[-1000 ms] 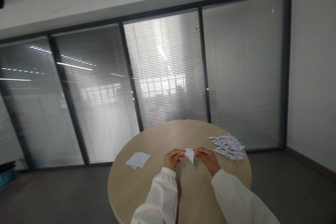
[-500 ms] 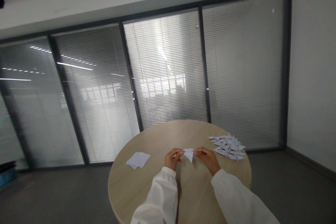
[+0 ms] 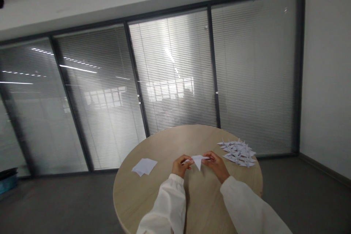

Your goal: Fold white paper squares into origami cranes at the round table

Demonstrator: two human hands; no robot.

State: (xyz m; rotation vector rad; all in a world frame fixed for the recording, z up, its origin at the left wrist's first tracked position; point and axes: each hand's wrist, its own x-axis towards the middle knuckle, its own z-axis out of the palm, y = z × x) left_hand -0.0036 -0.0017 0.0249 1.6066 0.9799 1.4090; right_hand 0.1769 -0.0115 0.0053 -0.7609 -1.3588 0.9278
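Note:
A small folded white paper (image 3: 198,161) is held above the middle of the round table, with a pointed flap hanging down towards me. My left hand (image 3: 180,166) pinches its left end between thumb and fingers. At its right end, my right hand (image 3: 216,165) grips the paper with closed fingertips. To the right lies a cluster of folded paper cranes (image 3: 238,152), several of them close together. On the left side rests a small stack of white paper sheets (image 3: 145,166), slightly fanned out.
The round wooden table (image 3: 153,208) stands before a glass partition (image 3: 175,69) with blinds. A white wall (image 3: 326,73) rises on the right. At the far left, a blue bin with a dark liner (image 3: 7,181) is on the floor.
The folded paper's side points now spread outward, and its middle flap shows more fully. My right hand has shifted slightly, while the stack and the cranes stay put.

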